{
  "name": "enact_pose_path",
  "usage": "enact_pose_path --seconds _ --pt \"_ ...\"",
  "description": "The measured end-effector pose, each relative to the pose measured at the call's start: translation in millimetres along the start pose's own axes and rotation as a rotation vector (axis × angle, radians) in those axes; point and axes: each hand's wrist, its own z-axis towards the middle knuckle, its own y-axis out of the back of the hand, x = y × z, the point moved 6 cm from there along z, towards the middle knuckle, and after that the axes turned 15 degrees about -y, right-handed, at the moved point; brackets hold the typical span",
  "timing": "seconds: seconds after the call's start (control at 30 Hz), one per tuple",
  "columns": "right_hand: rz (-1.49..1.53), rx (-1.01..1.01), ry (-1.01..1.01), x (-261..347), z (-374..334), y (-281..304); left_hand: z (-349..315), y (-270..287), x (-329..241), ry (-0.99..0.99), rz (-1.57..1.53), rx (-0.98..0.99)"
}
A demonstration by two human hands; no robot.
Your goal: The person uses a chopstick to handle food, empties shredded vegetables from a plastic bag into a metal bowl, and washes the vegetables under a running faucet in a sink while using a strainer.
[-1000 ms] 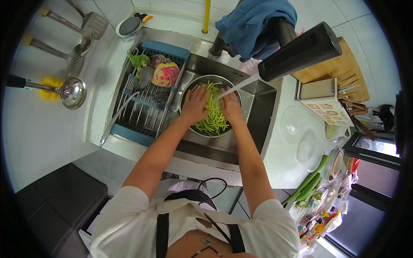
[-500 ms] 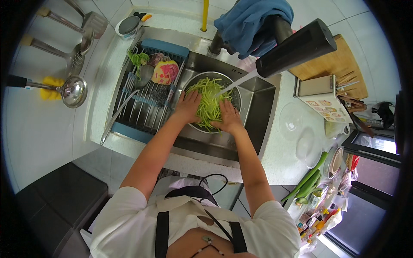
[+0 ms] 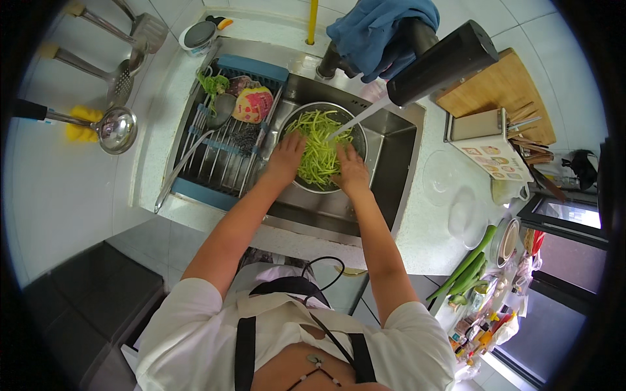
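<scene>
Green vegetable shreds (image 3: 318, 148) fill a round metal bowl (image 3: 366, 144) in the steel sink (image 3: 313, 223). From the black faucet (image 3: 443, 64) a stream of water (image 3: 358, 118) runs onto them. My left hand (image 3: 285, 159) rests at the bowl's left side, its stretched fingers on the edge of the shreds. On the opposite side, my right hand (image 3: 352, 171) touches the shreds with fingers apart. Neither hand is closed around anything. Some fingertips are hidden among the shreds.
Left of the bowl, a blue-edged drying rack (image 3: 207, 195) holds a long-handled ladle (image 3: 222, 112), a pink-and-yellow sponge (image 3: 253, 104) and leafy greens (image 3: 212, 83). A blue cloth (image 3: 385, 32) drapes over the faucet. Clear lids (image 3: 467, 218) and a knife block (image 3: 479, 127) stand right.
My right hand has shifted slightly up and right along the bowl. The shreds have drawn in from the near rim, which now shows. My left hand has barely moved; water keeps running.
</scene>
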Motion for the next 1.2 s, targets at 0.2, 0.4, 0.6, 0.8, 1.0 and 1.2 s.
enact_pose_path --seconds 0.2,0.4,0.6,0.8,1.0,1.2 --pt "0.496 0.298 -0.347 -16.9 34.6 -33.7 8.8 -34.2 21.9 0.366 -0.646 -0.167" --pt "1.116 0.214 -0.326 -13.6 78.5 -83.2 47.1 -42.1 33.9 0.578 -0.786 -0.177" --pt "0.846 0.056 -0.406 -20.2 48.0 -31.0 33.0 -15.3 28.9 0.543 -0.893 -0.416" --pt "0.884 -0.139 -0.275 -27.7 27.4 6.4 20.9 -1.7 35.4 0.463 -0.910 -0.528" --pt "0.543 -0.079 -0.037 5.0 1.3 -3.1 25.7 -25.9 11.0 0.268 -0.809 -0.361" --pt "0.084 -0.016 -0.125 11.9 18.4 -41.5 18.5 -33.6 -13.3 0.164 -0.177 -0.048"
